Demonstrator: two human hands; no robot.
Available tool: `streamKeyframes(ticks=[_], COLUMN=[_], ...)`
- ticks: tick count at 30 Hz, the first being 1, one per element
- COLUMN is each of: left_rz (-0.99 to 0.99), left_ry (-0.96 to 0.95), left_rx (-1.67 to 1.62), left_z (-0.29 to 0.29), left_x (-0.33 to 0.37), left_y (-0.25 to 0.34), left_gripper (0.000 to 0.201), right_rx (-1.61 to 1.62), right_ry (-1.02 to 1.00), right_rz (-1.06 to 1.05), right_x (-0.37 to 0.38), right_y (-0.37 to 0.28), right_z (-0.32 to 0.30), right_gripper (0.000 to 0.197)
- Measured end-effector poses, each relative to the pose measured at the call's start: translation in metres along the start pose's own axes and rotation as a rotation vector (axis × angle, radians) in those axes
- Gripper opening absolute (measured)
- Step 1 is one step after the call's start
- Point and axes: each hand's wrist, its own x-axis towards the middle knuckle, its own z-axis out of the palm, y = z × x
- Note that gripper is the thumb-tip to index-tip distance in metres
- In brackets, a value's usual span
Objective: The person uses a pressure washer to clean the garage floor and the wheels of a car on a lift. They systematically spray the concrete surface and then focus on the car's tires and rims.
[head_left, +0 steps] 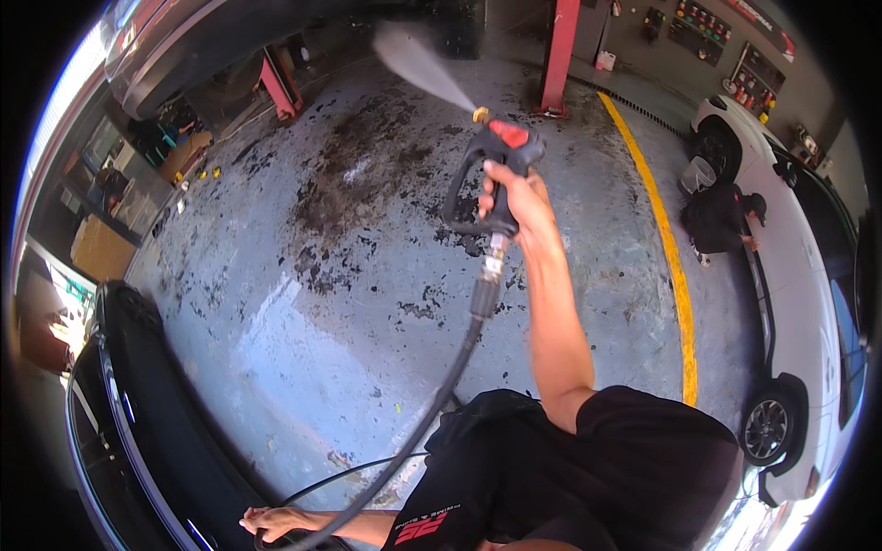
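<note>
My right hand [522, 200] is wrapped round the grip of a black pressure washer gun [528, 151] with a red panel, held out ahead of me. From its brass nozzle [480, 115] a white fan of water [423, 69] sprays away to the upper left, toward the underside of a raised dark vehicle [211, 46]. A thick black hose [432, 413] runs from the metal coupling under the grip down past my body to the lower left. There my left hand [268, 522] is closed round the hose, low beside a dark car; its fingers are partly hidden.
The dark car [175, 432] stands close on my left. Red lift posts [558, 60] rise ahead. A yellow line [666, 230] crosses the worn, stained grey floor [248, 266]. At right, another person [721, 219] crouches by a white car [795, 248], near a bucket [698, 174].
</note>
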Motion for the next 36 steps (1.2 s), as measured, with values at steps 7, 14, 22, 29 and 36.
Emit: streamKeyframes(ticks=[7,14,22,29,36], left_rz=[-0.014,-0.074,-0.085,-0.06,-0.408], left_ry=[-0.168,-0.455,-0.973,-1.579,-1.923], left_rx=[0.137,0.37,0.388,0.648,0.888], left_z=[-0.101,-0.165,-0.194,-0.243,-0.272], left_x=[-0.029,-0.018,-0.037,-0.037,-0.021], left_y=[0.037,0.011,-0.063,-0.101,-0.096], left_gripper=[0.049,0.058,0.033,0.023,0.081], right_rx=[-0.054,-0.121,-0.157,-0.394,-0.407], right_ry=[-0.021,0.038,-0.061,-0.029,-0.063], right_rz=[0.427,0.454,0.432,0.43,0.415], right_x=[-0.055,-0.051,-0.025,-0.087,-0.152], right_y=[0.071,0.106,0.16,0.174,0.201], right_z=[-0.094,-0.122,-0.161,-0.121,-0.077], right_gripper=[0.022,0.019,0.014,0.011,0.014])
